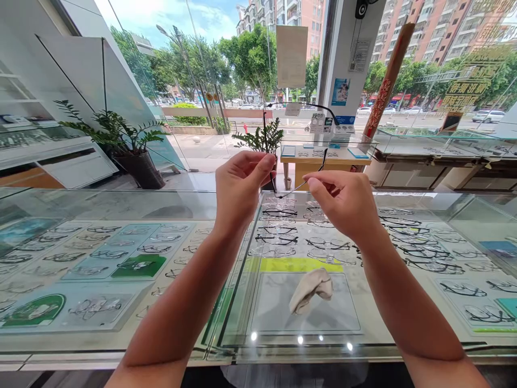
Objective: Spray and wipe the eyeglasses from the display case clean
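Both hands hold a pair of thin dark-rimmed eyeglasses [264,126] up above the glass counter. My left hand [240,188] pinches the front of the eyeglasses between thumb and fingers, with the frame seen nearly edge-on. One temple reaches out to the right at the top, with its curved tip hanging down. My right hand [343,202] is closed on the lower temple, whose dark tip sticks up past the fingers. Below the hands, a crumpled beige cloth [311,291] lies on a grey mat [266,307] on the counter. The lenses cannot be made out clearly.
Rows of eyeglasses [277,238] fill the glass display counter [238,323] beneath and on both sides. A potted plant [139,167] stands at the left and another plant [262,137] behind the hands. A display table [327,160] stands near the window, with a street outside.
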Demonstrator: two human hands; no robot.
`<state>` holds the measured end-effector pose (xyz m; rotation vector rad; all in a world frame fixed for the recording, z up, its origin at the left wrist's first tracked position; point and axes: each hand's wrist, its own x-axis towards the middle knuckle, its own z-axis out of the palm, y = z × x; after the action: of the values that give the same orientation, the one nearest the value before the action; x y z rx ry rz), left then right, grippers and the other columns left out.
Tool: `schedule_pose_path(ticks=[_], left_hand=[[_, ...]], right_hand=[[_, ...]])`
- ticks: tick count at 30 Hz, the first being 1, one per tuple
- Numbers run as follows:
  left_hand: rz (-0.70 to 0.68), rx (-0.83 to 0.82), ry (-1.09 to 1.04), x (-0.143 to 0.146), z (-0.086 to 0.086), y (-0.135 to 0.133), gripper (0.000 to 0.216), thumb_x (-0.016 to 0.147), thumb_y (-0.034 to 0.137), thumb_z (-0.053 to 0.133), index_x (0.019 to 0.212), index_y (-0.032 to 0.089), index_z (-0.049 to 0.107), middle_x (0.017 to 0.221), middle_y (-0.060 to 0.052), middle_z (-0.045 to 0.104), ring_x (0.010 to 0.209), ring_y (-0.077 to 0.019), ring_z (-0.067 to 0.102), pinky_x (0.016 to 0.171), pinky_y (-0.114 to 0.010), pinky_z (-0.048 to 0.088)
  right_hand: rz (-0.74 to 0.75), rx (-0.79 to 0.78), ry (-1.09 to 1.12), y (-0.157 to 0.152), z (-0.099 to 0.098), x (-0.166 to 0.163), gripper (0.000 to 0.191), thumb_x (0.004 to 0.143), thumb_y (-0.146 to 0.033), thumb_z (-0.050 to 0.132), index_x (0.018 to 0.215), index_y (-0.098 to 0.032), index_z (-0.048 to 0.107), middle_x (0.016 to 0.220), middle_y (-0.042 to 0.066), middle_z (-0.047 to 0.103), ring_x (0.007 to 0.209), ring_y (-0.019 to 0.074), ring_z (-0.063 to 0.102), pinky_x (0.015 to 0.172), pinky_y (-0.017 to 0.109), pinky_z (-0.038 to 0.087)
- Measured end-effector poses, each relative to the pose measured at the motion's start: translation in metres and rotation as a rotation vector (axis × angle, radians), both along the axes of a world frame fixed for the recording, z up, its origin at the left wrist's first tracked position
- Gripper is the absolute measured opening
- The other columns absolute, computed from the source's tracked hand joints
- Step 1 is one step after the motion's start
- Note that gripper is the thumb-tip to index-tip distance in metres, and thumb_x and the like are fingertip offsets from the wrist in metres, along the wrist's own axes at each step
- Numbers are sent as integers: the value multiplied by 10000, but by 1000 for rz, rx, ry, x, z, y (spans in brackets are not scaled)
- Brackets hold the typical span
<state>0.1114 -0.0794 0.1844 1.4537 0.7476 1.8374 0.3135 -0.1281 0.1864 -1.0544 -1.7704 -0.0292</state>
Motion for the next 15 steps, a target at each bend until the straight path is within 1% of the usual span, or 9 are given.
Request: schedule_pose_path(ticks=[3,9,12,15], left_hand=[[36,11,-22,0,0,0,360,762,521,931,849,234,733,844,-10,735,851,-148,695,773,-301,624],[61,47,-79,-2,1,1,330,797,510,908,858,247,718,888,-10,735,906,-151,697,829,-318,628],[69,36,-62,-3,1,3,344,795,517,906,853,244,707,888,-17,729,908,-154,689,818,-309,625],[51,25,-44,-4,0,7,362,763,510,928,842,237,704,873,-16,720,877,-149,681,783,-296,617]], right_hand=[[-3,-12,2,0,0,0,311,974,-368,622,997,-212,890,608,-18,702,510,132,536,580,319,390],[-17,-46,-7,2,0,1,317,972,-379,627,1032,-218,893,544,-39,636,505,130,517,597,319,405],[-3,-60,-6,3,-1,1,310,976,-381,628,1025,-219,887,585,-28,680,518,134,543,599,323,417],[-2,-20,39,2,-2,2,299,973,-404,646,1006,-214,874,657,-7,726,570,152,603,612,331,451]])
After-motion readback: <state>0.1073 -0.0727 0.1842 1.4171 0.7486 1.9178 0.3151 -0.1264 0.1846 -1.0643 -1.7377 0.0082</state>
